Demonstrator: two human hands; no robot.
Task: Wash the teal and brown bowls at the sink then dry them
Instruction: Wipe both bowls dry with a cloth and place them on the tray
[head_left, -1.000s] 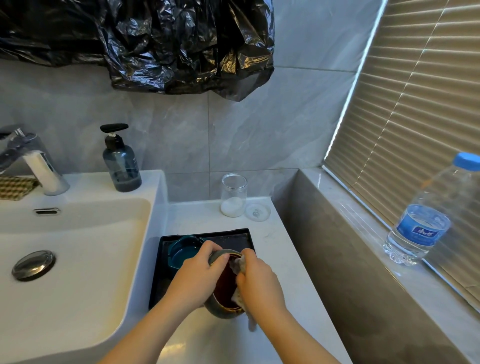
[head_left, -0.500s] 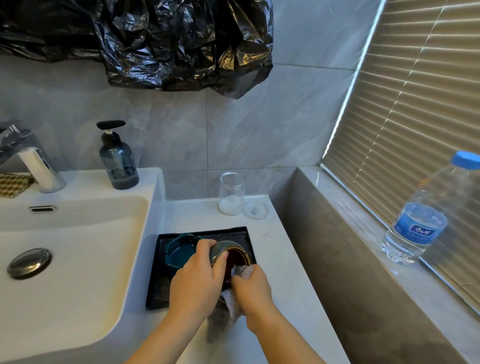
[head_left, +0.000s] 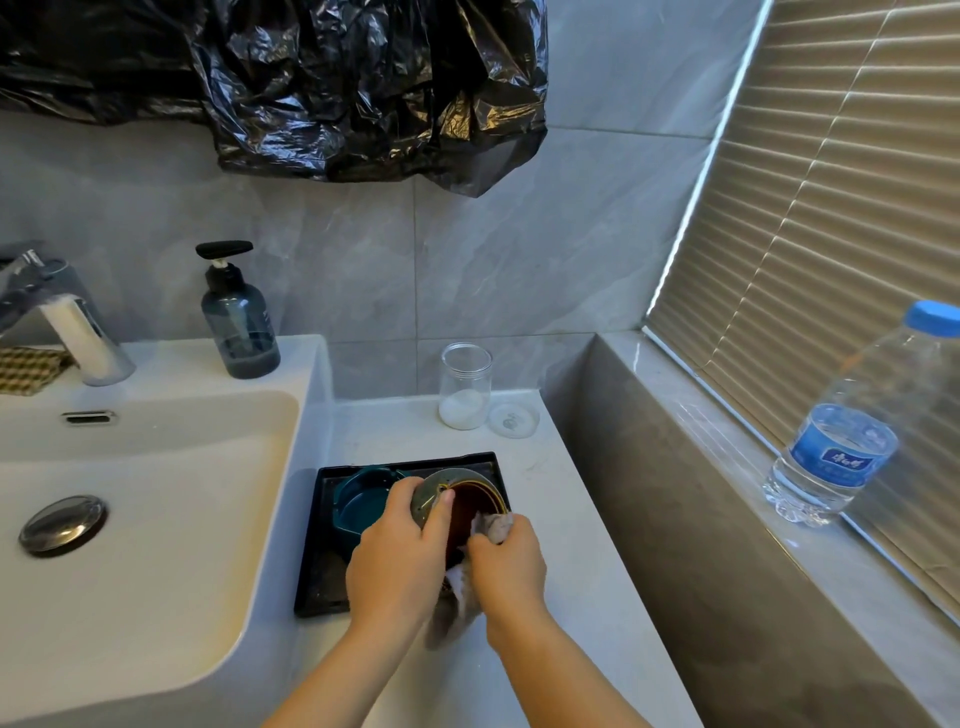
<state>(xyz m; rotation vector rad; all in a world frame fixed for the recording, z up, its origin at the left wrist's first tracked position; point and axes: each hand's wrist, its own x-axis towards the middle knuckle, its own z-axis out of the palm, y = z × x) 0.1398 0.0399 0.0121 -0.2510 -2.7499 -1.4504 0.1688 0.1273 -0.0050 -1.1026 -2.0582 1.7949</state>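
My left hand (head_left: 397, 553) grips the brown bowl (head_left: 470, 506) by its grey outer rim and holds it tilted on its side above the black tray (head_left: 324, 582). My right hand (head_left: 506, 564) presses a grey cloth (head_left: 491, 525) into the bowl's dark brown inside; the cloth's tail hangs below my hands. The teal bowl (head_left: 358, 501) sits upright in the tray's far left corner, partly hidden by my left hand.
A white sink (head_left: 130, 509) with faucet (head_left: 67, 327) lies to the left, a soap dispenser (head_left: 239, 317) on its rim. A clear jar (head_left: 465, 387) and its lid (head_left: 514, 421) stand behind the tray. A water bottle (head_left: 862, 421) stands on the right ledge.
The cloth went down and out under the bowl, then came back up inside it. My left hand has turned the bowl so its opening faces further right.
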